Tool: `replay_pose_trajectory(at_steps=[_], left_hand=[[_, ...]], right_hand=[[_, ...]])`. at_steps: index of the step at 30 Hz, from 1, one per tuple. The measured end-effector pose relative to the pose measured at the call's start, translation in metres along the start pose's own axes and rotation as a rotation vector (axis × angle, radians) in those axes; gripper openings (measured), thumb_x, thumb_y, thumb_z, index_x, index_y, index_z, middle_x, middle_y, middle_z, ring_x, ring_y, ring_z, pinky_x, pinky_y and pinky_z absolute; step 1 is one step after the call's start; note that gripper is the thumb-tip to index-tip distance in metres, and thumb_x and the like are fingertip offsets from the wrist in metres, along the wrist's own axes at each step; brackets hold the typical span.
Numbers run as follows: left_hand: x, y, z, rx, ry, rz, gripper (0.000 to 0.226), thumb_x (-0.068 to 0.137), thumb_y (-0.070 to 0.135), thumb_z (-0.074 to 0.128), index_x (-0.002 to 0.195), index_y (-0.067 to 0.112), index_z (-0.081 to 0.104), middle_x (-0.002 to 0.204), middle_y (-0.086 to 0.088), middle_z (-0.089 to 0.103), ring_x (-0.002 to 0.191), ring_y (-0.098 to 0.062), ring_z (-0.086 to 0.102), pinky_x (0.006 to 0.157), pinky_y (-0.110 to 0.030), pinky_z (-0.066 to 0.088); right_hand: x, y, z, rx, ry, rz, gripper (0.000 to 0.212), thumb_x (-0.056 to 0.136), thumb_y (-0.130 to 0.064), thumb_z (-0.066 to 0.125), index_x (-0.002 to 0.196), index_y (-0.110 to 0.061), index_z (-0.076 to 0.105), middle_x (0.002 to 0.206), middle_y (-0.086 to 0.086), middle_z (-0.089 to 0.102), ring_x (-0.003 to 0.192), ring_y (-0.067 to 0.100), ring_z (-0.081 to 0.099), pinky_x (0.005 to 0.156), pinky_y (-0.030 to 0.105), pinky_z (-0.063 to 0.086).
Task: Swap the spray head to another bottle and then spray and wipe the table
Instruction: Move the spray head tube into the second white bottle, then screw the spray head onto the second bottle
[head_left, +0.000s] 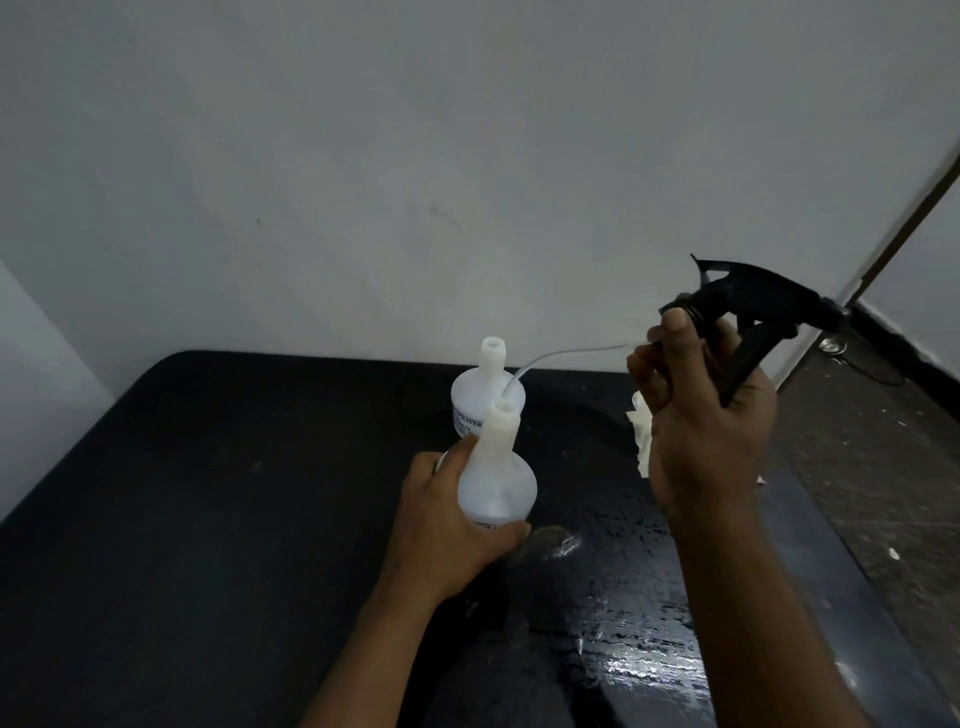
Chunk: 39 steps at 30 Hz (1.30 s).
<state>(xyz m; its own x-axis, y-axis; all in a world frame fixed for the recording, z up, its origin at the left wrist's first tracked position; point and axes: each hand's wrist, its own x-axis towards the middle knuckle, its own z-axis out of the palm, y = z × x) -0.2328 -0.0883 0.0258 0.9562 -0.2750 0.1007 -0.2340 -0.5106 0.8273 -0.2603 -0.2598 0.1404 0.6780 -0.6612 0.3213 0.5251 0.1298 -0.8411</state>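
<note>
Mostly dark table (182, 493), wet patch (623, 654) nr right edge, grey wall (415, 156) behind.

Pale wall (415, 156), speckled floor (857, 467), metal fitting (832, 344)

You were working in a plain, dim indoor room, more a bare utility space than a furnished home or office, to judge by the blank, scuffed whitish wall (363, 156), the black surface (208, 519) standing against it, and the rough, paint-flecked floor (872, 467) with dark skirting (906, 340) at your right.
</note>
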Motion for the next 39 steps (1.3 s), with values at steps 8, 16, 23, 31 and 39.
replay_pose_trajectory(at_steps=[8,16,23,31,39], left_hand=[[0.002,0.0,0.001,0.095,0.005,0.014,0.09,0.057,0.041,0.086,0.135,0.042,0.04,0.117,0.01,0.037,0.112,-0.013,0.047,0.086,-0.023,0.041],[0.001,0.008,0.004,0.053,-0.057,0.055,0.087,0.059,0.042,0.086,0.131,0.051,0.036,0.123,0.012,0.035,0.115,-0.009,0.044,0.085,-0.019,0.039],[0.0,0.015,0.008,-0.063,-0.081,0.071,0.09,0.057,0.043,0.089,0.133,0.043,0.041,0.126,0.009,0.041,0.111,-0.005,0.047,0.077,-0.003,0.033],[0.001,0.017,0.009,-0.136,-0.08,0.073,0.086,0.055,0.045,0.088,0.131,0.038,0.05,0.117,0.006,0.052,0.105,-0.007,0.056,0.077,-0.011,0.044],[0.0,0.015,0.012,-0.081,-0.021,0.059,0.089,0.057,0.044,0.088,0.135,0.032,0.047,0.121,0.005,0.046,0.109,-0.012,0.054,0.081,-0.018,0.047]], right_hand=[[0.002,-0.007,-0.006,-0.056,-0.036,-0.089,0.014,0.08,-0.028,0.066,0.088,-0.016,0.065,0.069,-0.007,0.063,0.067,0.008,0.06,0.064,0.022,0.051],[-0.007,0.017,-0.002,-0.278,-0.338,-0.021,0.005,0.08,-0.024,0.069,0.083,-0.021,0.07,0.069,-0.006,0.071,0.063,0.005,0.065,0.059,0.02,0.054],[-0.018,0.048,-0.004,-0.537,-0.415,-0.026,0.017,0.076,-0.035,0.074,0.07,-0.029,0.06,0.064,-0.001,0.058,0.055,0.007,0.054,0.055,0.017,0.044],[-0.021,0.064,-0.007,-0.384,-0.474,0.098,0.023,0.081,-0.027,0.076,0.097,-0.011,0.073,0.093,0.012,0.074,0.09,0.015,0.07,0.078,0.028,0.055],[-0.027,0.064,-0.001,-0.374,-0.43,0.047,0.015,0.077,-0.017,0.077,0.091,-0.019,0.072,0.082,-0.008,0.074,0.08,0.004,0.069,0.07,0.017,0.051]])
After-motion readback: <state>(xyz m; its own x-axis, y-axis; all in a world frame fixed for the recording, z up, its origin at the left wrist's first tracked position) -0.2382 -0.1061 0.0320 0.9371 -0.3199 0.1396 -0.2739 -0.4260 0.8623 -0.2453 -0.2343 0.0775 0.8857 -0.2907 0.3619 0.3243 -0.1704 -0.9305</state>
